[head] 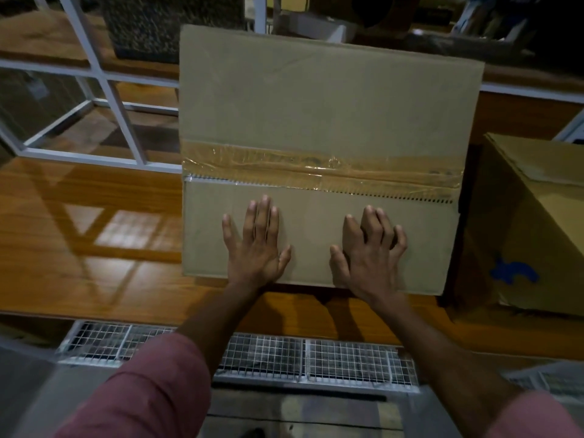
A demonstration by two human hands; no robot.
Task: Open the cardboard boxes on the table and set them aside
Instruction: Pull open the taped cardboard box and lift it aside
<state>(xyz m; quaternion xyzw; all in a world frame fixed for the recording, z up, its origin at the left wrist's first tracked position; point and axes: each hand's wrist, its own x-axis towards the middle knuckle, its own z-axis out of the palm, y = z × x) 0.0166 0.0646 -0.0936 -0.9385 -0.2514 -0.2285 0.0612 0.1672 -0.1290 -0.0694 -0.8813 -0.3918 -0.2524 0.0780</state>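
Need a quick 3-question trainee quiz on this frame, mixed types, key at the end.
1. True or false: both hands lie flat on the flattened cardboard box.
2. The brown tape runs: A) across the box beyond the fingertips, B) under the palms, C) along the near edge.
3. Fill in: a second box with a blue mark stands to the person's ____.

Key
1. True: left hand and right hand press it with straight fingers.
2. A
3. right
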